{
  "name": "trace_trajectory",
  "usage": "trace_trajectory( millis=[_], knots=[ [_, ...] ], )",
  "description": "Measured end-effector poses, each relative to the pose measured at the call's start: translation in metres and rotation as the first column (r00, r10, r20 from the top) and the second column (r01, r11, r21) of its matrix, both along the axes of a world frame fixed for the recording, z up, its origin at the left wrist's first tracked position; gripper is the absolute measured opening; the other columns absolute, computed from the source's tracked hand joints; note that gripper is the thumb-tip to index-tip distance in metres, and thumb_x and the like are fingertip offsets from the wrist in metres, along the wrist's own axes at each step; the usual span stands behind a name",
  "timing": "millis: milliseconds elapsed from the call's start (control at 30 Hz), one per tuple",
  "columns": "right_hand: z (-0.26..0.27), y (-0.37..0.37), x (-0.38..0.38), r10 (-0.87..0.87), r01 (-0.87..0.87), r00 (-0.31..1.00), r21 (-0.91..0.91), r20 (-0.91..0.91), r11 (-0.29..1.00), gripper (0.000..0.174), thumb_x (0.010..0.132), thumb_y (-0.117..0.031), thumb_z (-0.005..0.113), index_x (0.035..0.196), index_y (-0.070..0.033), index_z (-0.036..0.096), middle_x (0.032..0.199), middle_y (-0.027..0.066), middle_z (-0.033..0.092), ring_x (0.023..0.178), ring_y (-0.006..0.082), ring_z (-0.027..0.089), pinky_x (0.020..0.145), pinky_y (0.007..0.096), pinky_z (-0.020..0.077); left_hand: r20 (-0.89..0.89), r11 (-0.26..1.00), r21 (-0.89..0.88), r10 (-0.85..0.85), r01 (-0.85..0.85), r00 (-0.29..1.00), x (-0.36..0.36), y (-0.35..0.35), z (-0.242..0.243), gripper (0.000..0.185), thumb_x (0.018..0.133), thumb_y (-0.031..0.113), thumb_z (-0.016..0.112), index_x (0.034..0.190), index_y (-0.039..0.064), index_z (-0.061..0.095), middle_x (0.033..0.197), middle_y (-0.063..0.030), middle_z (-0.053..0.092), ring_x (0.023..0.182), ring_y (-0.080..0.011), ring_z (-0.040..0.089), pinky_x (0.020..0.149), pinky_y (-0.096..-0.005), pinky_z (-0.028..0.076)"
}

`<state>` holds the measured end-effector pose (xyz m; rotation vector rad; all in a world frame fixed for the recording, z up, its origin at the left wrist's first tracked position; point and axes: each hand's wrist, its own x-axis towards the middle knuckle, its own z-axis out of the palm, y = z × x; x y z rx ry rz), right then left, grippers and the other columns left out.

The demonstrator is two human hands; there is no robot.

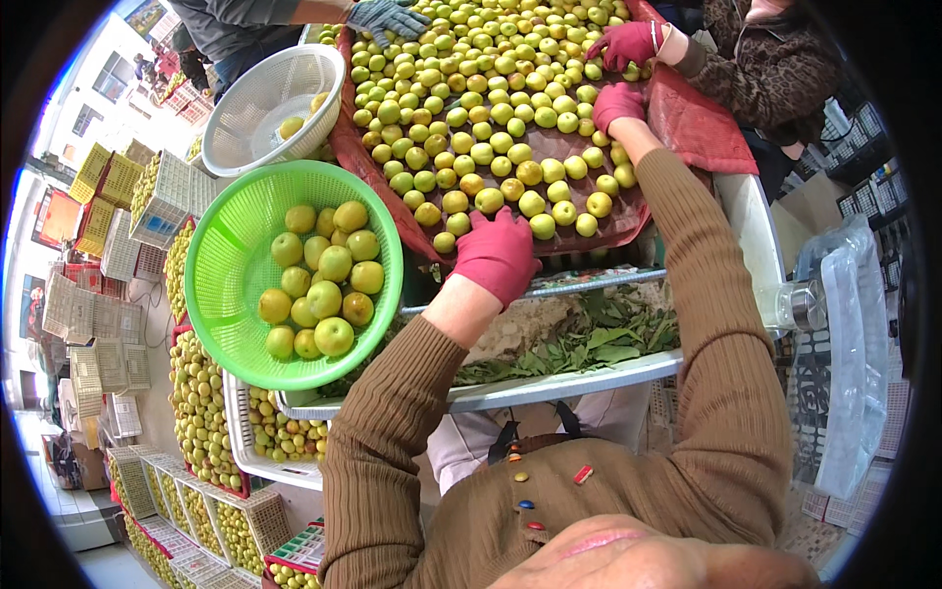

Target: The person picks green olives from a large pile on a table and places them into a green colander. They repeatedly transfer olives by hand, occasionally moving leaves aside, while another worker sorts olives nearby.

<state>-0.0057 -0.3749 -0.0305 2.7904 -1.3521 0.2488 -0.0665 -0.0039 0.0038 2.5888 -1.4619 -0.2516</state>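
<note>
Small round yellow-green fruits (482, 153), which look like jujubes, cover a sorting table lined with dark red cloth (611, 158). In a magenta glove, my left hand (497, 254) is at the near edge of the fruits. Its fingertips are hidden beneath it, beside several fruits. My right hand (618, 107), gloved alike, reaches to the right side of the spread with its fingers curled down. What either hand grips cannot be made out. To the left of my left hand, a green plastic colander (221, 294) holds several larger fruits (324, 298).
A white colander (243, 110) with a few fruits stands behind the green one. Leaves (611, 339) lie in a trough before me. Other people's gloved hands (386, 20), (625, 44) work at the far side. Fruit crates (239, 534) stand left; a lidded jar (795, 305) is right.
</note>
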Motion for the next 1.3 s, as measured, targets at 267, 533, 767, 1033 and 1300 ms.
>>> trace_trajectory(
  millis=[267, 533, 767, 1033, 1300],
  knots=[
    [0.015, 0.055, -0.063, 0.395, -0.734, 0.625, 0.335, 0.673, 0.591, 0.048, 0.078, -0.011, 0.079, 0.125, -0.011, 0.069, 0.115, 0.0036, 0.073, 0.101, 0.015, 0.068, 0.09, 0.0282, 0.0542, 0.041, 0.997, 0.07, -0.044, 0.041, 0.998, 0.009, -0.005, -0.008, 0.052, 0.082, 0.038, 0.075, 0.12, 0.006, 0.062, 0.129, -0.0189, 0.059, 0.112, -0.0455, 0.058, 0.093, -0.0515, 0.052],
    [0.034, 0.113, -0.12, -0.258, -0.741, 0.667, 0.59, 0.699, -0.32, 0.04, 0.106, -0.026, 0.051, 0.141, -0.007, 0.055, 0.122, 0.0109, 0.067, 0.102, 0.0155, 0.067, 0.092, 0.0304, 0.0557, 0.024, 0.991, 0.118, -0.066, 0.063, 0.998, 0.015, -0.005, -0.005, 0.051, 0.084, 0.041, 0.073, 0.122, 0.008, 0.065, 0.129, -0.0173, 0.06, 0.114, -0.0437, 0.059, 0.094, -0.0503, 0.052],
    [0.042, 0.111, -0.124, -0.188, -0.69, 0.597, 0.379, 0.78, -0.617, 0.05, 0.102, -0.023, 0.052, 0.148, -0.004, 0.045, 0.128, 0.0103, 0.063, 0.094, 0.0151, 0.065, 0.09, 0.0303, 0.0536, 0.013, 0.991, 0.116, -0.074, 0.072, 0.997, 0.012, -0.003, 0.003, 0.049, 0.085, 0.041, 0.073, 0.121, 0.008, 0.066, 0.129, -0.0167, 0.06, 0.116, -0.0426, 0.059, 0.093, -0.0488, 0.053],
    [0.048, 0.131, -0.124, -0.111, -0.708, 0.64, 0.526, 0.761, -0.472, 0.058, 0.099, -0.025, 0.052, 0.151, -0.004, 0.041, 0.132, 0.0067, 0.061, 0.095, 0.0107, 0.059, 0.083, 0.0244, 0.0501, -0.009, 0.895, -0.435, 0.109, -0.102, 0.994, 0.008, -0.005, 0.011, 0.053, 0.082, 0.042, 0.076, 0.116, 0.006, 0.057, 0.1, -0.0211, 0.07, 0.087, -0.0422, 0.069, 0.072, -0.0508, 0.056],
    [0.049, 0.187, -0.13, -0.003, -0.62, 0.696, 0.599, 0.718, -0.507, 0.056, 0.101, -0.011, 0.052, 0.154, -0.004, 0.036, 0.148, 0.0106, 0.05, 0.124, 0.0227, 0.059, 0.106, 0.0394, 0.049, 0.034, 0.834, -0.54, 0.154, -0.112, 0.987, 0.011, 0.002, 0.005, 0.038, 0.089, 0.033, 0.068, 0.116, 0.01, 0.055, 0.097, -0.0217, 0.066, 0.083, -0.0429, 0.069, 0.066, -0.0519, 0.056]
  ],
)
